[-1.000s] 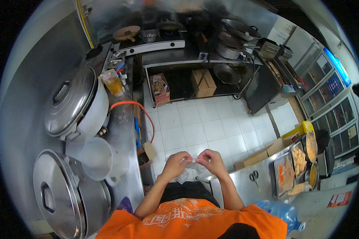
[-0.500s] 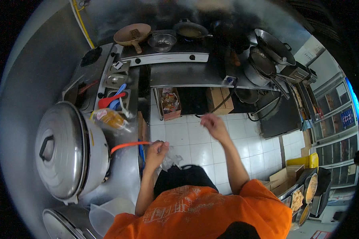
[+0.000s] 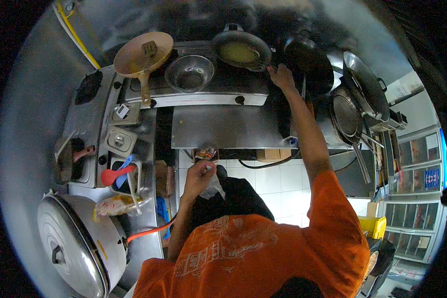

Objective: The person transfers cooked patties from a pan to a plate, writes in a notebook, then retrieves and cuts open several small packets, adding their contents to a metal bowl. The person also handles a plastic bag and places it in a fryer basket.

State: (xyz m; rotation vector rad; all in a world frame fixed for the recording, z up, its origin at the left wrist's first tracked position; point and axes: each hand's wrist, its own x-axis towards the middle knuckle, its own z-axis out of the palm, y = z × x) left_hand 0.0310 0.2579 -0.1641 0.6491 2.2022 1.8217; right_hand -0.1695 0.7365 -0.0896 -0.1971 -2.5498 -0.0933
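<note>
My left hand (image 3: pixel 198 178) is closed, pinching a crumpled clear plastic bag (image 3: pixel 213 188) that hangs in front of my dark trousers. Stretched forward, my right hand (image 3: pixel 282 78) has its fingers closed at the handle end of a metal utensil (image 3: pixel 258 66), which lies over the right rim of a dark wok (image 3: pixel 225 40). Yellowish liquid (image 3: pixel 238 51) shows in the wok, on the back stove. To its left stand a clear-looking bowl (image 3: pixel 189 73) and a tan frying pan (image 3: pixel 126 64) with a brown turner (image 3: pixel 149 48) in it.
Stacked pans (image 3: pixel 346 116) and a large wok (image 3: pixel 365 84) stand at the right, handles jutting out. A big lidded pot (image 3: pixel 72 238) with an orange hose (image 3: pixel 151 230) occupies the left counter, near lidded steel containers (image 3: pixel 120 141) and a red spoon (image 3: pixel 116 175). The steel counter edge (image 3: pixel 228 148) runs ahead.
My body has come closer to the stove. My right hand has reached forward from above the floor to the utensil at the wok. My left hand still holds the plastic bag.
</note>
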